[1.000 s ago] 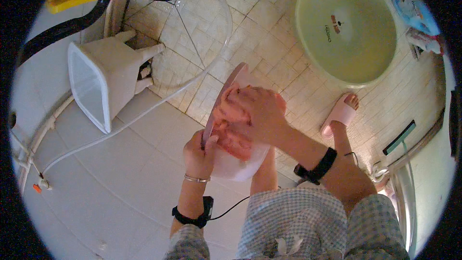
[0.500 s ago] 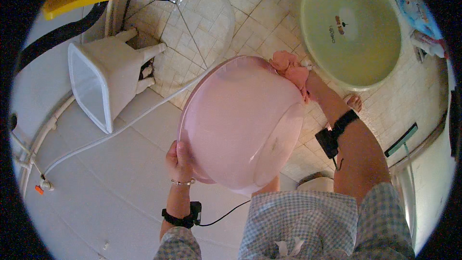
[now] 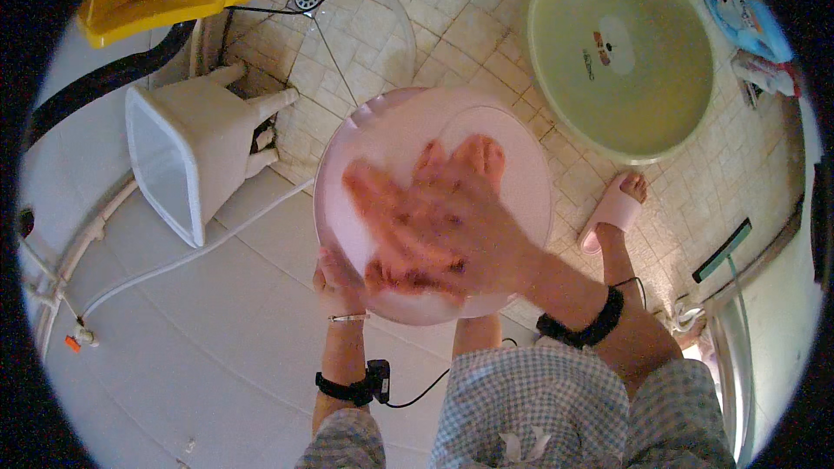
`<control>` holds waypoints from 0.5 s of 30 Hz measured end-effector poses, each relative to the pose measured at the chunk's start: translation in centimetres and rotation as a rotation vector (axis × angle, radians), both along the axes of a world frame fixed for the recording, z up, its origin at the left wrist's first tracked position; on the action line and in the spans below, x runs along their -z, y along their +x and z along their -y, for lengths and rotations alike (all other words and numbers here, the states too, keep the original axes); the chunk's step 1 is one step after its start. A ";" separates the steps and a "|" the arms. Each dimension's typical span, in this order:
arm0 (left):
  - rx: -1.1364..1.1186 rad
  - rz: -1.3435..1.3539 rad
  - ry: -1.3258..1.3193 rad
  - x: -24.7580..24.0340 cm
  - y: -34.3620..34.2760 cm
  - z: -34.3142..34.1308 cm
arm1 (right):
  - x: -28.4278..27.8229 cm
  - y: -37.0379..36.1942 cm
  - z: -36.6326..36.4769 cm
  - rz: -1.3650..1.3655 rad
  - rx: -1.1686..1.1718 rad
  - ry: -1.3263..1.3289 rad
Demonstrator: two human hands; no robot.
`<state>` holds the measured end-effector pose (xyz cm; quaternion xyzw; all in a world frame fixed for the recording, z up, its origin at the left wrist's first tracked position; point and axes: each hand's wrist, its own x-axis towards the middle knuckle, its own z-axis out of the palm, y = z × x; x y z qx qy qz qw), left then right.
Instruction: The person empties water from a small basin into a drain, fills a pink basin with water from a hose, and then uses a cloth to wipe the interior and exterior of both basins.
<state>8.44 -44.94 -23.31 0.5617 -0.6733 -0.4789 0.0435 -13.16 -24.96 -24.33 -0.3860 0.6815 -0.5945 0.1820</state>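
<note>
A pink basin (image 3: 395, 126) is held up in front of me, its round face turned toward me. My left hand (image 3: 337, 282) grips its rim at the lower left, the thumb showing over the edge. Across the basin's face lies a crumpled salmon-pink cloth (image 3: 373, 191), smeared by motion. My right hand (image 3: 491, 239) presses on this cloth and holds it bunched; the fingers are blurred and partly covered by the folds.
A large pale green basin (image 3: 660, 113) is at the upper right. A white stool (image 3: 204, 143) lies on its side at the left, near a white hose (image 3: 226, 230). Yellow plastic equipment (image 3: 156, 0) is at the upper left; a squeegee (image 3: 723, 252) stands at the right.
The pink basin has turned so that its face points toward me. My right hand has brought the cloth from the far rim onto that face. My left hand still grips the rim.
</note>
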 end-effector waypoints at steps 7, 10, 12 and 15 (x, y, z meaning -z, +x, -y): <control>-0.266 -0.198 0.264 2.4 2.8 1.6 | -1.1 2.1 0.1 -0.068 -0.191 0.121; -0.421 -0.134 0.184 1.6 -2.1 -0.9 | 3.1 -1.7 1.3 0.068 -0.039 0.251; -0.401 -0.140 0.217 1.9 -2.5 -1.0 | 7.2 -3.7 2.4 0.166 0.128 0.307; -0.385 -0.127 0.256 2.6 -2.2 -1.6 | 14.4 -6.4 0.9 0.519 0.055 0.505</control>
